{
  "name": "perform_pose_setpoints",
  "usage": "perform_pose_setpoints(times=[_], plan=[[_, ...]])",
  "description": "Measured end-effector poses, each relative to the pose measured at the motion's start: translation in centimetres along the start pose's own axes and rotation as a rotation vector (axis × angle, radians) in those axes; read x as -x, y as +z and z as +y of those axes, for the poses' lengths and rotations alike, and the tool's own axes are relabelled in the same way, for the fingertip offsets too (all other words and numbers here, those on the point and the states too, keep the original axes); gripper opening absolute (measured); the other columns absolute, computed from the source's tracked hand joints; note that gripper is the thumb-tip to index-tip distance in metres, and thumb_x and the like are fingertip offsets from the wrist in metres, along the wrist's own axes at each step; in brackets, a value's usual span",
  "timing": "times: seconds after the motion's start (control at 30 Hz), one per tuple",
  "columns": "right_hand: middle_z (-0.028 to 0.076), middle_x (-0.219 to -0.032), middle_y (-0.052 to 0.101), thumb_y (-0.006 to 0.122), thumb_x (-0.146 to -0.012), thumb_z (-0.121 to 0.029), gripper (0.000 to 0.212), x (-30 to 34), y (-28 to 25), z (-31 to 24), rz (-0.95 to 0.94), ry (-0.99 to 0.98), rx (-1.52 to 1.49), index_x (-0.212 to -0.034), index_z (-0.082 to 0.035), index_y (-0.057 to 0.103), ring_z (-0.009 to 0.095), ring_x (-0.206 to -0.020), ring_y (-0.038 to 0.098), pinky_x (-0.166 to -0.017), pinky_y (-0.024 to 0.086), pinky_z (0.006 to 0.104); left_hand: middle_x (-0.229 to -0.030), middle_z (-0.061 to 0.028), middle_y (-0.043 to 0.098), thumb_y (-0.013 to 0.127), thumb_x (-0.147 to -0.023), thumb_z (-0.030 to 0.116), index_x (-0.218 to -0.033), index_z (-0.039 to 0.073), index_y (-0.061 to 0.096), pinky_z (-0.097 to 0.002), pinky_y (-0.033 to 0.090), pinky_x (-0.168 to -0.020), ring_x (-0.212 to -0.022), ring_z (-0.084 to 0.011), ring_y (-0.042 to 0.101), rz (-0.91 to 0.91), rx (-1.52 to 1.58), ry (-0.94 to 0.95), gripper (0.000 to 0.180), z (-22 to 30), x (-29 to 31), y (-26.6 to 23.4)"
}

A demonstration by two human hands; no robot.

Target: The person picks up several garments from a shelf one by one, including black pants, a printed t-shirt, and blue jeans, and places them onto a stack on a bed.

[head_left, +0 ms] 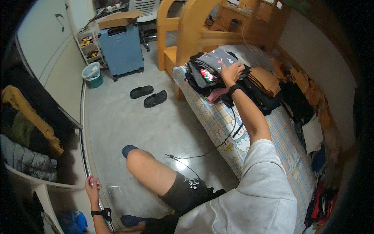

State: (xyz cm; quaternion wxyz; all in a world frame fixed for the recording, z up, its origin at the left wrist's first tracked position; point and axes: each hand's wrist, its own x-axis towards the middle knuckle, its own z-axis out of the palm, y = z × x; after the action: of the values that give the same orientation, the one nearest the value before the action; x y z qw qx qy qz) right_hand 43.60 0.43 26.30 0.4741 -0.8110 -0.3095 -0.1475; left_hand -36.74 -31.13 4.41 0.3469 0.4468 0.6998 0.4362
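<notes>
My right hand [232, 72] reaches far out over the bed and grips a folded dark grey garment [217, 59] on top of a pile of folded clothes [202, 76]. A black band circles that wrist. My left hand [92, 188] is low at the left, fingers resting on the edge of the wardrobe's sliding-door track [83, 132]; it holds nothing. A black band sits on that wrist too. My bare knee [137, 160] and dark shorts lie between the two hands.
The bed [218, 117] has a checked sheet with cartoon prints; a second, brown stack [266, 80] and loose clothes lie along the wall. A black cable [202, 154] runs across the floor. Black slippers [148, 95], a blue suitcase [121, 48], a bin [92, 74] and open wardrobe shelves [27, 140] are around.
</notes>
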Motion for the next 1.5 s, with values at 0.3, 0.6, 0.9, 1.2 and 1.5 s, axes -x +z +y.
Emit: perform_pose_setpoints(times=[0.3, 0.6, 0.9, 1.2, 1.5], plan=[[0.028, -0.129, 0.066, 0.069, -0.091, -0.042, 0.058, 2.7, 5.0, -5.7, -0.967, -0.746, 0.532, -0.133, -0.003, 0.064, 0.046, -0.122, 0.061, -0.105, 0.048, 0.0513, -0.108, -0.01, 0.067, 0.064, -0.101, 0.015, -0.129, 0.0, 0.06, -0.0313, 0.057, -0.073, -0.086, -0.0175, 0.068, -0.006, -0.078, 0.107, 0.032, 3.9, 4.4, -2.1], [0.022, -0.132, 0.067, 0.077, -0.09, -0.027, 0.055, 24.4, 5.8, -25.5, -1.256, -1.12, -0.161, -0.134, 0.002, 0.059, 0.034, -0.121, 0.066, -0.103, 0.052, 0.0424, -0.103, -0.0179, 0.069, 0.057, -0.091, 0.013, -0.095, 0.004, 0.067, -0.0516, 0.052, -0.085, -0.096, -0.0405, 0.066, -0.06, -0.705, 0.429, 0.014, 7.5, 6.6, -4.6], [0.021, -0.13, 0.068, 0.079, -0.086, -0.027, 0.058, 63.5, -18.2, -48.4, -1.507, -1.762, -0.659, -0.132, 0.004, 0.063, 0.032, -0.121, 0.065, -0.103, 0.051, 0.0404, -0.103, -0.0181, 0.069, 0.062, -0.085, 0.007, -0.09, -0.001, 0.068, -0.0502, 0.055, -0.085, -0.099, -0.04, 0.068, 0.091, -0.751, 0.392, 0.011, 6.5, 10.6, -10.4], [0.021, -0.121, 0.072, 0.082, -0.084, -0.036, 0.056, 83.7, -30.9, -56.9, -1.441, -1.834, -1.045, -0.122, 0.002, 0.07, 0.034, -0.118, 0.068, -0.102, 0.053, 0.0422, -0.104, -0.0215, 0.068, 0.058, -0.088, 0.003, -0.099, 0.001, 0.065, -0.0503, 0.056, -0.086, -0.101, -0.0417, 0.069, 0.058, -0.855, 0.3, 0.014, 5.5, 11.3, -12.6], [0.03, -0.148, 0.045, 0.087, -0.076, -0.05, 0.102, 93.8, -36.6, -61.0, -1.265, -1.888, -1.155, -0.152, -0.001, 0.041, 0.047, -0.132, 0.053, -0.11, 0.047, 0.0489, -0.087, -0.0197, 0.067, 0.058, -0.083, 0.005, -0.086, 0.003, 0.061, -0.0495, 0.058, -0.076, -0.086, -0.0402, 0.07, 0.304, -0.713, 0.367, 0.005, 0.8, 11.1, -14.2]])
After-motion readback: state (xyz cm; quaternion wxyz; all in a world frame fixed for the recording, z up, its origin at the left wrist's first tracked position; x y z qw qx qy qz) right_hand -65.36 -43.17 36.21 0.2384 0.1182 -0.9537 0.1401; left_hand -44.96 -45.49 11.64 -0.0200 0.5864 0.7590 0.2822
